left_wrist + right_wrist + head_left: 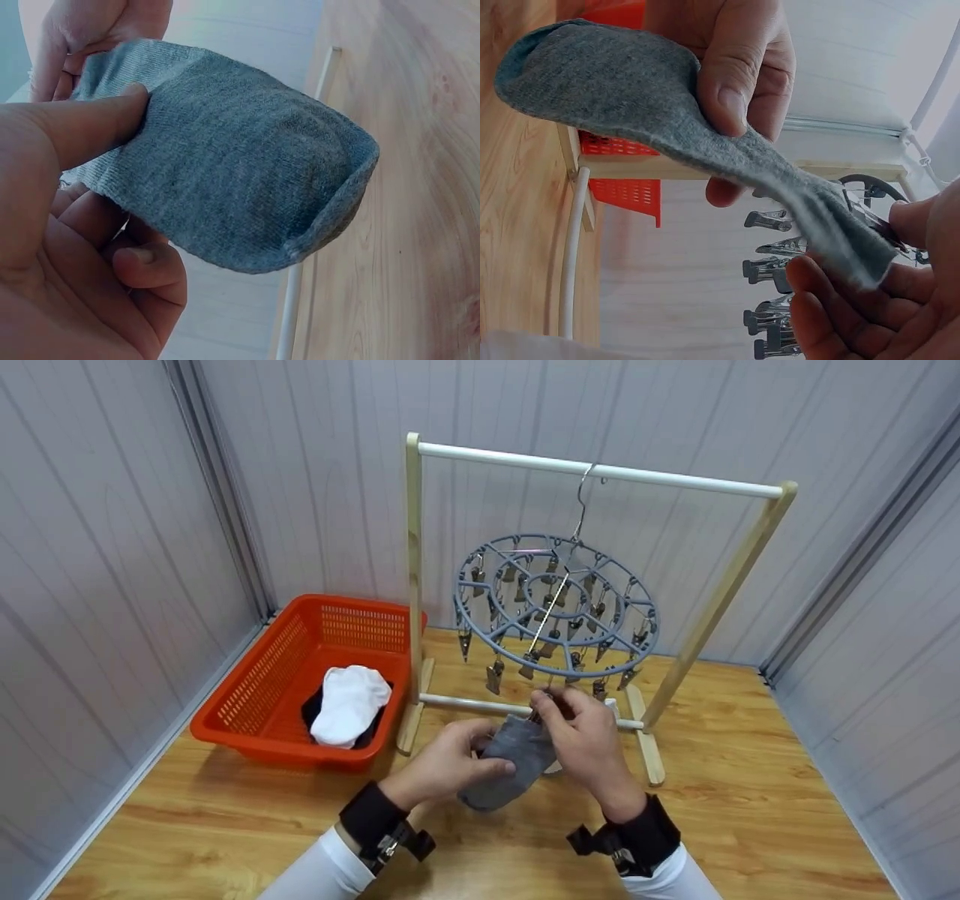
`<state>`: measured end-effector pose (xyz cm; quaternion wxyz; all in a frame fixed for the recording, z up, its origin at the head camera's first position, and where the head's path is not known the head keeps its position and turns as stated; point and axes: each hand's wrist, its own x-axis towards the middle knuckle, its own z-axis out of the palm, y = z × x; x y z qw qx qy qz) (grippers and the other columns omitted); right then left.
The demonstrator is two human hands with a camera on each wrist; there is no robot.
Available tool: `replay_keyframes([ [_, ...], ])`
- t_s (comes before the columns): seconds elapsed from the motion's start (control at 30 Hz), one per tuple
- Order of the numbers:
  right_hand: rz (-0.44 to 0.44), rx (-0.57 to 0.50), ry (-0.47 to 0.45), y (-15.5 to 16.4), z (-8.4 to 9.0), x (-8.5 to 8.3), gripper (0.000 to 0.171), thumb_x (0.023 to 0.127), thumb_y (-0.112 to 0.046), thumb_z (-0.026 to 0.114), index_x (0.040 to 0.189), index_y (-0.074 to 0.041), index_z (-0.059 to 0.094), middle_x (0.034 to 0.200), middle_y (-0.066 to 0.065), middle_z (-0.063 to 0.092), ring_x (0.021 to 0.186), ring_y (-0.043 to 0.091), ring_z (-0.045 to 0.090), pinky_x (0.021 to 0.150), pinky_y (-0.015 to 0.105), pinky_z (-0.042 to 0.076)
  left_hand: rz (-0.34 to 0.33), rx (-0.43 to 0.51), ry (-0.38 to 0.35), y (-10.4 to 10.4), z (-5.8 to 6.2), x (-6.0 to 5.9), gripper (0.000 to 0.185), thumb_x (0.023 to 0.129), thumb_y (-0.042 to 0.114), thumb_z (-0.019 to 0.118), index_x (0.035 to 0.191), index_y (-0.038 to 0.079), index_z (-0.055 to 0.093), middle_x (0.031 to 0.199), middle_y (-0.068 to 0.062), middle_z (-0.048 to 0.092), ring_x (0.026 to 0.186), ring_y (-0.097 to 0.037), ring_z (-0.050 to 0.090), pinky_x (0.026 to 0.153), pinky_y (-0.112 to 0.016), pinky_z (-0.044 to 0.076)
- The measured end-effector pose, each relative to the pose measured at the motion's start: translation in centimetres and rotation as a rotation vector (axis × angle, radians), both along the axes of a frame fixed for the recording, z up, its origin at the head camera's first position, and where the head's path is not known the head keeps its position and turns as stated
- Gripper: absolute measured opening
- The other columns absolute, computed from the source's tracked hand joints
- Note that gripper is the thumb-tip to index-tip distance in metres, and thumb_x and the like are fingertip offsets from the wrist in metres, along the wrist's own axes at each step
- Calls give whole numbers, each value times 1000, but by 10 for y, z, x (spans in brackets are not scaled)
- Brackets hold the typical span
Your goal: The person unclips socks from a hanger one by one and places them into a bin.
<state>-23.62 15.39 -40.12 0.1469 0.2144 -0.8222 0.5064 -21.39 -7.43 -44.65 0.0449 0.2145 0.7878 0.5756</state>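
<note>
With the left hand (442,769) pinching the grey sock (510,761) mid-body, the right hand (581,735) (gripping its cuff) should feed that edge squarely into a clip (600,688) of the round clip hanger (555,604).

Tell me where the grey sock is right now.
In the head view the grey sock sits low at centre, held between the left hand and right hand, just under the round peg hanger.

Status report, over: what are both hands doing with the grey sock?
Left hand pinches grey sock mid-body. Right hand pinches its cuff beneath the clip hanger. Nothing blocking.
</note>
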Motion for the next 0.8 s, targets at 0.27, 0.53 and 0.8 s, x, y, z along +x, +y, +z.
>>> replay_keyframes([
  [0.27, 18, -126, -18, 1, 7, 1, 21, 104, -26, 82, 117, -11, 86, 109, 0, 84, 95, 15, 77, 82, 27, 59, 9, -18, 24, -5, 3, -1, 30, 98, 15, 87, 124, 5, 76, 106, -4, 81, 92, -15, 73, 78, -32, 59],
  [0.53, 86, -260, -77, 2, 5, -1, 13, 103, -13, 81, 113, -5, 87, 109, 8, 84, 101, 19, 81, 87, 30, 63, 14, -32, 55, -6, 2, -3, 24, 98, 15, 88, 117, 5, 77, 99, 0, 80, 86, -12, 71, 74, -30, 57],
  [0.8, 140, -323, -66, 5, 3, 0, 18, 104, -6, 78, 120, -2, 84, 113, 21, 82, 109, 32, 80, 89, 32, 64, 1, -34, 54, -7, 4, -3, 25, 98, 15, 87, 118, 4, 77, 99, -1, 79, 87, -13, 72, 74, -31, 58],
])
